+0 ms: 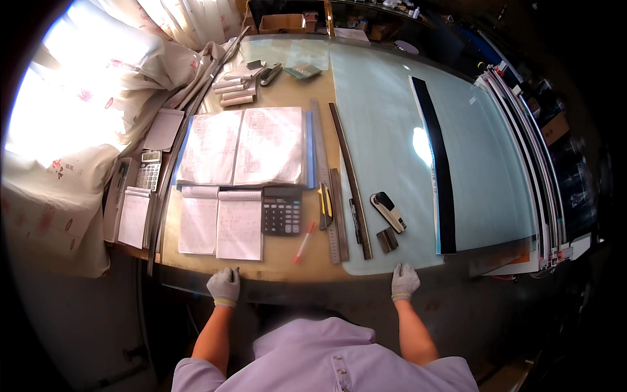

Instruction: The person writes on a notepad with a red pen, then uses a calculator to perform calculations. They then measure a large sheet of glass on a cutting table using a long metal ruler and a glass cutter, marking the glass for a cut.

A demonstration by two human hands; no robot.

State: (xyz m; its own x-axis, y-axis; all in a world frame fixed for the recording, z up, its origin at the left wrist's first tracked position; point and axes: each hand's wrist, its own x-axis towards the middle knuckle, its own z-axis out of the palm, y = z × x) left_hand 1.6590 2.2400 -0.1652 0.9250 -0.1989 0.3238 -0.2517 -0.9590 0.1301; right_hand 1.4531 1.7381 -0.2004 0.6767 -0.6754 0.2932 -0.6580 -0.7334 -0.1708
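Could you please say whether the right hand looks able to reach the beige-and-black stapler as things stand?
Probably yes: the right hand is at the near table edge, and nothing covers the stapler. The dark blocks lie close to the way but look easy to pass.

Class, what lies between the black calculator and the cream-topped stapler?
Head view, left to right: red pen (partly), yellow utility knife, metal ruler, brown bar, black pen, long dark bar.

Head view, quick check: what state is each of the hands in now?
Left hand: closed, at the near edge of the table, no object visible in it.
Right hand: closed, at the same edge, no object visible.
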